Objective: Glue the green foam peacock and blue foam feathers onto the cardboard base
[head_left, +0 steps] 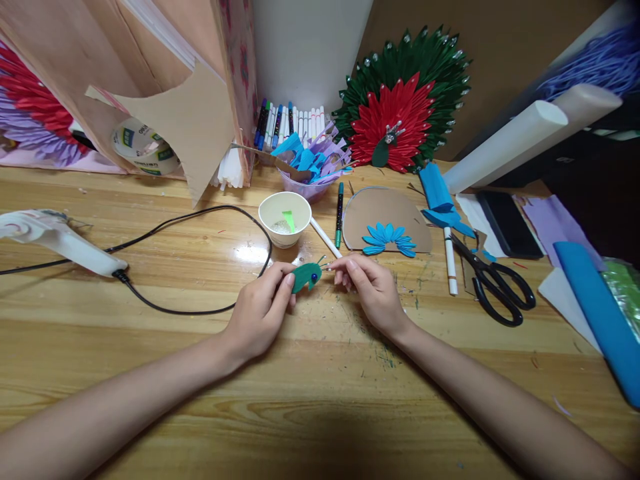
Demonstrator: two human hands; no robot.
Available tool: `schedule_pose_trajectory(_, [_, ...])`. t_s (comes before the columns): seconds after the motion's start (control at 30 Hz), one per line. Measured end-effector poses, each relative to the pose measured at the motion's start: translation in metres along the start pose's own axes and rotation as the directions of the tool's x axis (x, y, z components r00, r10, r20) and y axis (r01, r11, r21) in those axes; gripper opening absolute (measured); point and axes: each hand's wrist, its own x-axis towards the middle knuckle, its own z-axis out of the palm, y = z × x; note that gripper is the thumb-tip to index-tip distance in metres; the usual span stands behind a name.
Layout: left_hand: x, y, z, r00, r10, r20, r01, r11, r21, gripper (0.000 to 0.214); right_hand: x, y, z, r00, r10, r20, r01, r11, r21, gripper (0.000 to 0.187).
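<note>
Between the thumb and fingers of my left hand (263, 303) is a green bird-head cutout (303, 277) with a dark blue bead for an eye. Thin wire-like strands stick up from the top of the cutout. My right hand (367, 287) is pinched at the tip of these strands; whatever tiny thing it grips is too small to name. Just behind the hands stand a paper cup (284, 217) with small clear beads and a bright green scrap inside, and a white marker (326, 237) lying on the table.
A hot glue gun (75, 247) lies at left, its black cord looping across the table (300, 413). Blue petals (389, 239) sit on a cardboard piece (360, 210). Black scissors (493, 280) and a phone (509, 223) lie at right. A red-green paper fan (395, 120) stands behind.
</note>
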Motion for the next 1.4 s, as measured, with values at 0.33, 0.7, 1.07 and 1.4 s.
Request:
schedule_pose_trajectory(0.33, [0.0001,0.0002,0.0000,1.000,-0.014,0.005,0.014,1.000,-0.007,0.022,0.0007,-0.0036,-0.0002,0.999,0.050,-0.020,-0.049,0.998,0.043,0.020])
schedule_pose_trajectory(0.7, [0.0000,-0.0008,-0.0002,0.999,0.005,0.039,-0.008,0.996,0.093,0.022,0.0043,-0.0012,-0.0006,0.995,0.063,0.073,-0.066,0.997,0.042,0.010])
schedule_pose_trajectory(1.07, [-0.0001,-0.0011,0.0000,0.999,0.001,0.047,-0.006,0.993,0.119,0.022,0.0051,-0.0009,-0.0015,0.995,0.068,0.069,-0.072,0.996,0.060,0.011])
schedule_pose_trajectory(1.4, [0.0008,-0.0010,-0.0003,0.998,-0.031,0.047,0.027,0.996,0.089,0.021,0.0066,-0.0074,-0.0034,0.992,0.117,-0.039,-0.114,0.991,0.066,0.015])
